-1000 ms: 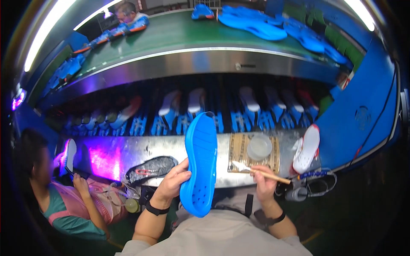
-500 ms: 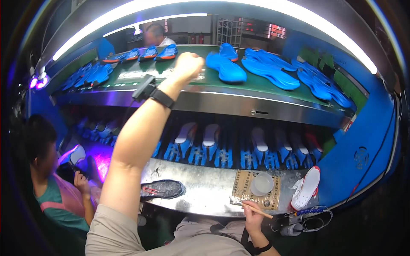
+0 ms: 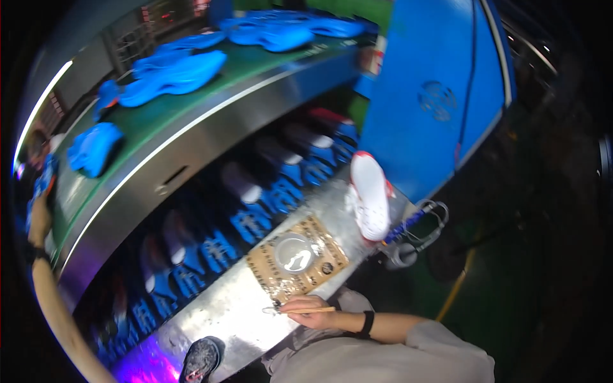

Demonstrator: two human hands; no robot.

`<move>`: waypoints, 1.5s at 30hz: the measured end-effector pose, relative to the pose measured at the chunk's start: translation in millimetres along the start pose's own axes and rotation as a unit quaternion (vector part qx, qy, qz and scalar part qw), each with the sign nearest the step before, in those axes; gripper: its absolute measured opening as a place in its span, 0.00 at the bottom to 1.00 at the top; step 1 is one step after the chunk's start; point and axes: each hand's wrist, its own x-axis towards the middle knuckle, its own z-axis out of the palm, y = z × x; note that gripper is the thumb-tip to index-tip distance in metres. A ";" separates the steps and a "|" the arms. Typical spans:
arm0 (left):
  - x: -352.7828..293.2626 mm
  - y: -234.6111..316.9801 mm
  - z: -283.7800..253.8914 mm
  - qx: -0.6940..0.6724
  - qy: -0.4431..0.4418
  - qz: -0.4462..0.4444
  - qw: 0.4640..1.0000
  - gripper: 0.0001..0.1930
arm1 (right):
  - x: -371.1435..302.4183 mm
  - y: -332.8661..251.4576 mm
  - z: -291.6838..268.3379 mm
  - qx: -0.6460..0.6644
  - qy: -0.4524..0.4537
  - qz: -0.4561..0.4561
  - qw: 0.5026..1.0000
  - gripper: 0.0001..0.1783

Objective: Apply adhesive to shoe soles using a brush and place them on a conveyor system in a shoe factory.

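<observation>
At the far left, my left hand (image 3: 39, 220) reaches to the belt's edge, right by a blue shoe sole with orange (image 3: 45, 180). Blur and the picture's rim hide its fingers, so a grip cannot be made out. Low in the middle, my right hand (image 3: 308, 311) pinches a brush with a light wooden handle (image 3: 322, 309), its pale tip over the metal bench. Just beyond lies a printed cardboard sheet (image 3: 265, 268) bearing a translucent round bowl (image 3: 295, 253). A dark shoe upper (image 3: 202, 359) rests on the bench's near left part.
Blue soles (image 3: 172, 78) lie along the raised green belt (image 3: 239, 67). Beneath it, white-bottomed shoes stand on blue racks (image 3: 217, 247). A white-and-red shoe (image 3: 370, 198) is at the bench's right end, near a coiled hose (image 3: 424, 223) and a blue panel (image 3: 421, 76). Another person (image 3: 37, 148) is beyond the belt.
My view has turned right and tilted, so the belt and bench now run diagonally. My left hand is now beside a blue sole; my right hand still grips the brush near the cardboard.
</observation>
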 end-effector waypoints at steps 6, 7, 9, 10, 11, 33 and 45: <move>22.0 40.1 -26.6 -0.107 0.030 0.008 0.994 0.21 | -0.3 -0.3 1.2 0.034 0.001 -0.001 0.999 0.11; 13.7 31.9 -40.8 -0.113 0.029 0.003 0.993 0.21 | 0.4 -1.2 1.6 0.037 -0.002 -0.005 0.999 0.11; -12.4 10.9 -78.0 -0.120 0.022 -0.014 0.992 0.21 | -0.7 -3.8 2.3 0.043 -0.002 -0.009 0.999 0.11; -29.1 -2.5 -100.1 -0.121 0.015 -0.023 0.992 0.21 | -0.8 -4.0 3.6 0.044 -0.002 -0.011 0.999 0.11; -45.9 -16.8 -129.1 -0.118 0.009 -0.032 0.992 0.21 | -2.1 -2.0 4.8 0.043 0.006 -0.014 0.999 0.12; -162.1 264.9 -392.5 -0.861 0.060 -0.396 0.314 0.25 | 101.4 -50.7 -107.0 -0.243 0.036 0.073 0.966 0.11; -300.6 461.7 -441.2 -0.890 -0.060 -0.400 -0.210 0.44 | 97.8 -71.0 -100.6 -0.126 0.116 0.001 0.985 0.07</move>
